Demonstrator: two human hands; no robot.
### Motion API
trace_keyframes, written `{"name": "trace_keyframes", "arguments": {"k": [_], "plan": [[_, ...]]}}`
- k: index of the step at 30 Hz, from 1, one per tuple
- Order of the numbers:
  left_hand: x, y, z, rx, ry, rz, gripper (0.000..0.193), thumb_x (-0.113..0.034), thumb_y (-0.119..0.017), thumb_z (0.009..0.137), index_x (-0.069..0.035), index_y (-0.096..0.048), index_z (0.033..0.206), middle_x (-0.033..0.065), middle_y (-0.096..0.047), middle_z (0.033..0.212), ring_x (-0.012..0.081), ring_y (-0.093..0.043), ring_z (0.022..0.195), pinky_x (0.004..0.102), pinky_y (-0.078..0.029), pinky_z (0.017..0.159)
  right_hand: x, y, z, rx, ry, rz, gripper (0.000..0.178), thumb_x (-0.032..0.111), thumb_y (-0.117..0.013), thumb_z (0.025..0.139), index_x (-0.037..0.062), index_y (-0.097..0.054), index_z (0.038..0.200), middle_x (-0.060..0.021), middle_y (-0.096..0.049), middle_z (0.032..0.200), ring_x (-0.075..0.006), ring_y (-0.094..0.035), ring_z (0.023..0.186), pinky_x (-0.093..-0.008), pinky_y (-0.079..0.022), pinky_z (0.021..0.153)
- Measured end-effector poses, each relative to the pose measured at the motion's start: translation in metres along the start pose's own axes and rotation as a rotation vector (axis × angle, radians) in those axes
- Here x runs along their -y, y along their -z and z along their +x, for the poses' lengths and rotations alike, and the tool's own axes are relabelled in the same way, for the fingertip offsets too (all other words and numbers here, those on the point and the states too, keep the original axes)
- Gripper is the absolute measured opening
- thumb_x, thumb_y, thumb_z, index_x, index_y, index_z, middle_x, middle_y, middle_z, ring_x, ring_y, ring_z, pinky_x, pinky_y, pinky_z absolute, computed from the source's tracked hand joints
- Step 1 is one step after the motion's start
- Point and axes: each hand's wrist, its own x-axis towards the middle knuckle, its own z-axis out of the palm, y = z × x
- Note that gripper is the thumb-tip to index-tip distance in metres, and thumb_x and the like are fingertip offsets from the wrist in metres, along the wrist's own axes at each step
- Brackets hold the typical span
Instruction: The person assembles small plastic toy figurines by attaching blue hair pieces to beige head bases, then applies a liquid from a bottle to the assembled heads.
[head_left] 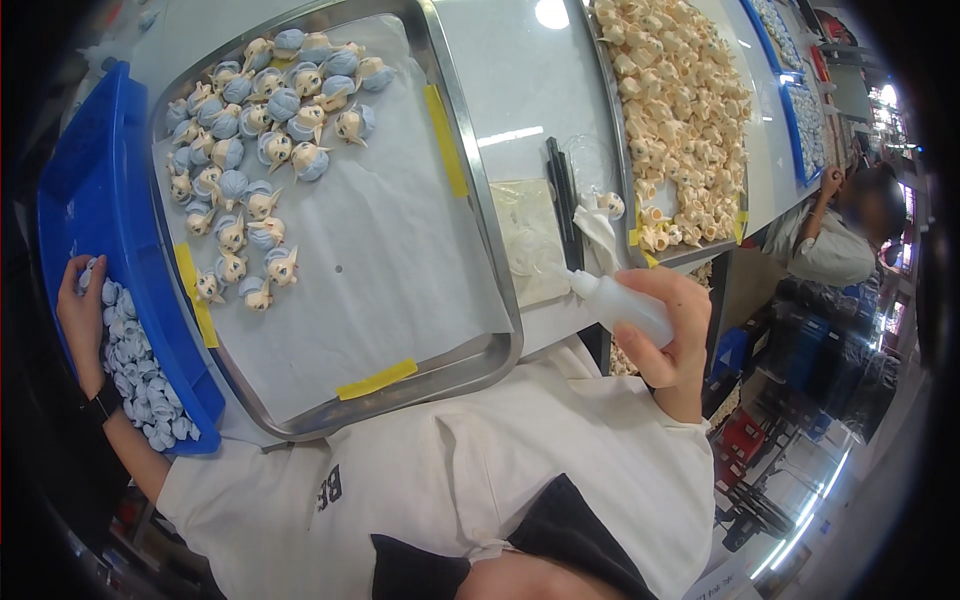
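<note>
My left hand reaches into the blue bin at the far left. Its fingertips are closed on a pale blue hair piece, partly hidden by the fingers. More loose pale blue hair pieces are heaped in that bin beside the wrist. My right hand is wrapped round a translucent white squeeze bottle, whose nozzle points left. Between my hands lies a paper-lined metal tray. In its far left part stand several small pointed-ear doll heads wearing blue hair.
Another metal tray at the right holds a dense mass of bare doll heads. Between the trays lie a pale square pad, dark sticks, a white cloth and a single head. A co-worker sits far right.
</note>
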Motion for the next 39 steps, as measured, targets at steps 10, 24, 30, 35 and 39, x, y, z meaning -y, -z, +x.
{"name": "trace_keyframes", "arguments": {"k": [10, 24, 30, 35, 39], "plan": [[0.015, -0.009, 0.002, 0.026, -0.012, -0.039, 0.028, -0.03, -0.061, 0.086, -0.004, -0.06, 0.095, 0.0069, -0.061, 0.088, 0.0146, -0.057, 0.083, 0.0271, -0.044, 0.077, 0.024, 0.024, 0.043, 0.17, 0.168, -0.21, 0.033, 0.015, -0.064, 0.055, -0.0017, -0.058, 0.083, -0.0096, -0.054, 0.06, -0.0211, -0.047, 0.045, -0.0318, -0.035, 0.042], [0.029, -0.011, 0.005, 0.028, -0.054, -0.039, 0.03, -0.032, -0.06, 0.086, -0.003, -0.06, 0.095, 0.0068, -0.061, 0.088, 0.0157, -0.057, 0.085, 0.0268, -0.043, 0.079, 0.034, 0.025, 0.057, 0.309, 0.192, -0.305, 0.031, 0.014, -0.063, 0.051, -0.0001, -0.057, 0.078, -0.0077, -0.052, 0.057, -0.0204, -0.043, 0.043, -0.0322, -0.031, 0.042], [0.023, -0.011, 0.004, 0.01, -0.058, -0.038, 0.03, -0.031, -0.06, 0.086, -0.003, -0.06, 0.094, 0.0069, -0.061, 0.088, 0.0155, -0.057, 0.085, 0.027, -0.043, 0.079, 0.013, 0.014, 0.032, 0.17, 0.099, -0.193, 0.04, 0.017, -0.065, 0.055, -0.0036, -0.06, 0.088, -0.0115, -0.058, 0.064, -0.0229, -0.052, 0.05, -0.0318, -0.04, 0.047], [0.026, -0.009, 0.006, 0.016, -0.073, -0.04, 0.029, -0.03, -0.061, 0.086, -0.003, -0.06, 0.095, 0.0067, -0.061, 0.089, 0.0154, -0.057, 0.085, 0.027, -0.043, 0.079, -0.005, -0.002, 0.003, 0.014, 0.042, -0.085, 0.044, 0.017, -0.066, 0.057, -0.0044, -0.061, 0.095, -0.0133, -0.061, 0.069, -0.0243, -0.055, 0.053, -0.0307, -0.043, 0.051], [0.027, -0.005, 0.008, -0.097, -0.121, -0.101, 0.028, -0.029, -0.062, 0.085, -0.003, -0.06, 0.096, 0.005, -0.061, 0.088, 0.0133, -0.056, 0.085, 0.0257, -0.043, 0.078, -0.014, -0.015, -0.015, -0.17, -0.053, 0.085, 0.043, 0.015, -0.066, 0.059, -0.0039, -0.061, 0.097, -0.0148, -0.062, 0.075, -0.0232, -0.058, 0.057, -0.0296, -0.045, 0.053]]}}
